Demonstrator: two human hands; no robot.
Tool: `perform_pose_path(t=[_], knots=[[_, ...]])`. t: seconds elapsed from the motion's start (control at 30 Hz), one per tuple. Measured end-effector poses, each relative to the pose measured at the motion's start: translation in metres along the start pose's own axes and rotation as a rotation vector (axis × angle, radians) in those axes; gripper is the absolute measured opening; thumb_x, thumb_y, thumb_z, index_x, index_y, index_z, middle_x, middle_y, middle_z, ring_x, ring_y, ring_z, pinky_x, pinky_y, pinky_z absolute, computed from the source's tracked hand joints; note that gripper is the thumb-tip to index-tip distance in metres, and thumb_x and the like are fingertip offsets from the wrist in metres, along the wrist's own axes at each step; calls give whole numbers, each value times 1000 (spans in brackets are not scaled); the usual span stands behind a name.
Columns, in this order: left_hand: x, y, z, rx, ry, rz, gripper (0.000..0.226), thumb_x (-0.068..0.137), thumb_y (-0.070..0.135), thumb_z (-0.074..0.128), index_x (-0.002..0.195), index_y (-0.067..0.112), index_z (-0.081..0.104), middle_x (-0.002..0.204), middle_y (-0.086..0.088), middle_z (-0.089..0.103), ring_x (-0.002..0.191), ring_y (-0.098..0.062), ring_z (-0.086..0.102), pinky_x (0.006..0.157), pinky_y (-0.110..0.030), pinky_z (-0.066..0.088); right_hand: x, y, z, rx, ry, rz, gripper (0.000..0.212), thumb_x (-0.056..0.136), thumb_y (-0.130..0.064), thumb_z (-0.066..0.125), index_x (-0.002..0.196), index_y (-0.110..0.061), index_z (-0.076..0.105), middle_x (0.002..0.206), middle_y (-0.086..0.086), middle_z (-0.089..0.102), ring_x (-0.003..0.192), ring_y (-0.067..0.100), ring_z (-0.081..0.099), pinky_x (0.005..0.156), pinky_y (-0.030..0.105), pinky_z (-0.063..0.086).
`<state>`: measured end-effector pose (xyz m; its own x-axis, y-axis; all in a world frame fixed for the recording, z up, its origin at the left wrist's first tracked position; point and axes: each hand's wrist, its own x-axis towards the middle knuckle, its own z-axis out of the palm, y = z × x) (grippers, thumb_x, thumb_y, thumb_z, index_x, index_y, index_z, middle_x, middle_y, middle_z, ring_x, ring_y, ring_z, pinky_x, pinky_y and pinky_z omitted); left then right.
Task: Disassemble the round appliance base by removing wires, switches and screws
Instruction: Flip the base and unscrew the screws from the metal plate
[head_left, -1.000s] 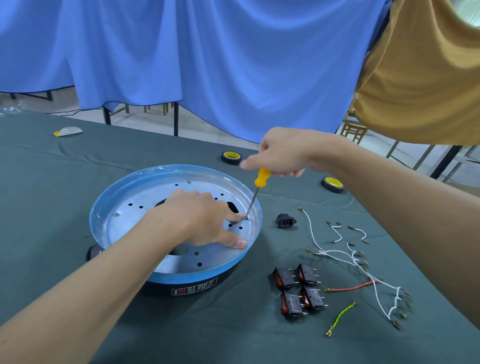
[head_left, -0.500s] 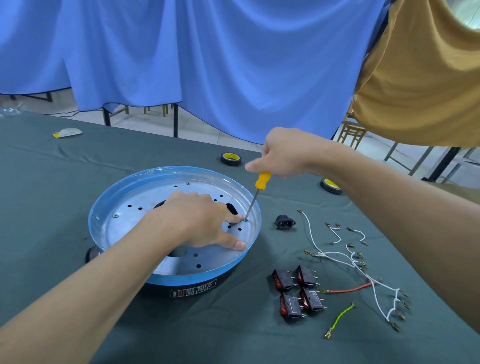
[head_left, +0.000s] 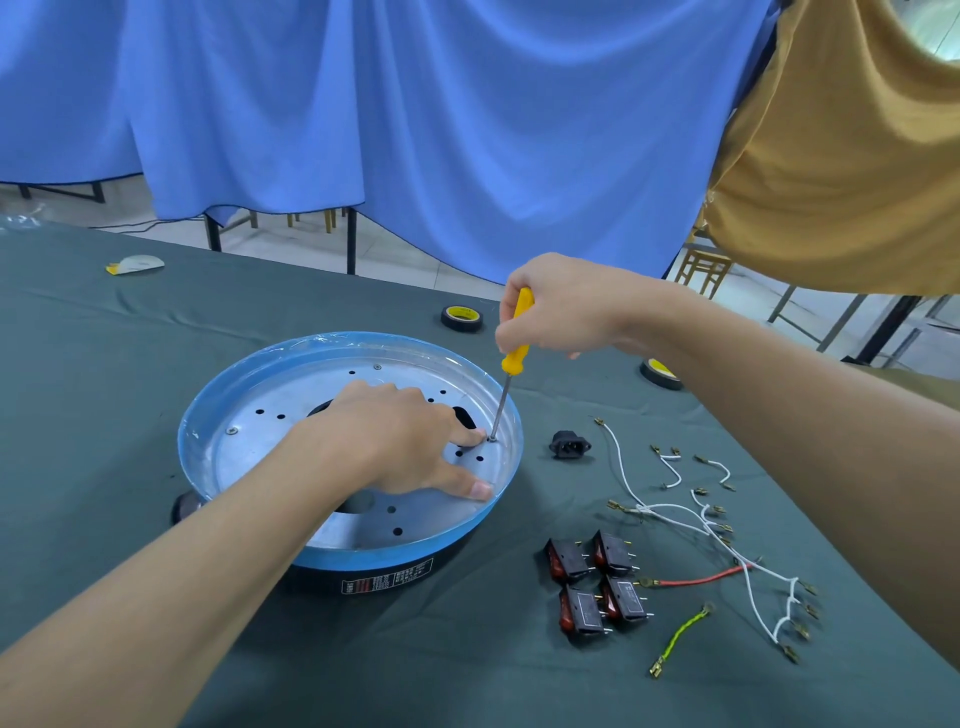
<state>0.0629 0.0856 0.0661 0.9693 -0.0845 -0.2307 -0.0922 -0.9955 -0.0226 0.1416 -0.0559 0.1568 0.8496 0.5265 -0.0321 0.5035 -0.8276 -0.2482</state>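
the green-clothed table (head_left: 104, 364) carries the round appliance base (head_left: 195, 447) near its middle, blue rim up. right of it lie loose wires (head_left: 675, 509) and four rocker switches (head_left: 597, 582), already out, so we judge that we are on the screws. our left hand (head_left: 400, 441) lies flat on the base's metal plate (head_left: 260, 467), fingers spread, clasping nothing. our right hand (head_left: 561, 306) is clenched round the yellow-handled screwdriver (head_left: 511, 364), tip seated in a screw (head_left: 491, 439) near the right rim. next we should turn it out, tip pressed down.

Open cloth (head_left: 78, 389) left of the base (head_left: 311, 347); switches (head_left: 597, 582), wires (head_left: 670, 505) and socket (head_left: 570, 444) close on its right.
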Motion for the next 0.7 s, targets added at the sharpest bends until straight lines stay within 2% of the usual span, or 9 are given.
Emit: perform_pose_path(t=[0.07, 0.17, 0.23, 0.3, 0.37, 0.43, 0.53, 0.57, 0.7], knots=[[0, 0, 0, -2, -2, -1, 72, 77, 88, 33, 143, 63, 23, 155, 8, 37, 134, -28, 40, 91, -37, 30, 1, -1, 1, 11, -23, 21, 25, 84, -35, 62, 93, -12, 62, 79, 2, 53, 68, 21, 50, 54, 27, 45], [0, 0, 0, -4, -3, -2, 72, 77, 88, 33, 143, 63, 22, 156, 8, 37, 135, -28, 39, 92, -37, 30, 2, -1, 2, -85, 44, 27, 45, 87, -52, 60, 84, -7, 59, 68, 4, 53, 59, 22, 49, 50, 25, 36], [0, 0, 0, 4, -2, -2, 72, 77, 88, 32, 143, 63, 22, 156, 8, 36, 135, -28, 39, 91, -37, 30, 2, 0, 4, -77, 71, -8, 37, 87, -42, 64, 82, -6, 62, 70, 6, 55, 62, 22, 49, 49, 25, 34], [0, 0, 0, 7, 2, 0, 72, 76, 88, 32, 144, 63, 23, 156, 8, 37, 134, -28, 40, 90, -37, 29, 2, 1, 5, -13, 63, -9, 20, 84, -31, 65, 83, -11, 63, 72, 5, 56, 62, 22, 49, 50, 24, 37], [1, 0, 1, 5, 8, -1, 72, 77, 88, 33, 144, 63, 23, 155, 8, 37, 134, -28, 40, 88, -36, 29, 2, 1, 4, 29, 34, 14, 16, 81, -29, 63, 87, -14, 63, 73, 2, 55, 63, 23, 50, 51, 25, 41], [1, 0, 1, 2, 11, -2, 72, 77, 88, 33, 143, 63, 24, 155, 8, 38, 134, -28, 41, 86, -36, 27, 3, 1, 3, 46, 29, 38, 29, 83, -37, 62, 91, -9, 63, 74, 2, 53, 65, 24, 50, 53, 26, 43], [1, 0, 1, 8, 13, -3, 72, 77, 88, 33, 143, 63, 24, 155, 8, 37, 134, -28, 40, 86, -36, 27, 3, 1, 4, -28, 83, 42, 49, 83, -57, 64, 84, -8, 58, 69, 3, 49, 60, 22, 47, 50, 26, 35], [1, 0, 1, 10, 15, -5, 72, 77, 88, 33, 143, 63, 24, 155, 8, 37, 134, -28, 41, 85, -37, 27, 3, 1, 5, -48, 104, 28, 48, 83, -56, 65, 83, -9, 58, 68, 4, 48, 60, 20, 44, 49, 26, 33], [1, 0, 1, 9, 16, -9, 73, 76, 88, 33, 143, 63, 23, 155, 8, 37, 133, -28, 41, 86, -37, 28, 2, 2, 4, -20, 73, 34, 27, 80, -30, 67, 89, -6, 62, 71, 6, 54, 60, 23, 46, 51, 24, 36]])
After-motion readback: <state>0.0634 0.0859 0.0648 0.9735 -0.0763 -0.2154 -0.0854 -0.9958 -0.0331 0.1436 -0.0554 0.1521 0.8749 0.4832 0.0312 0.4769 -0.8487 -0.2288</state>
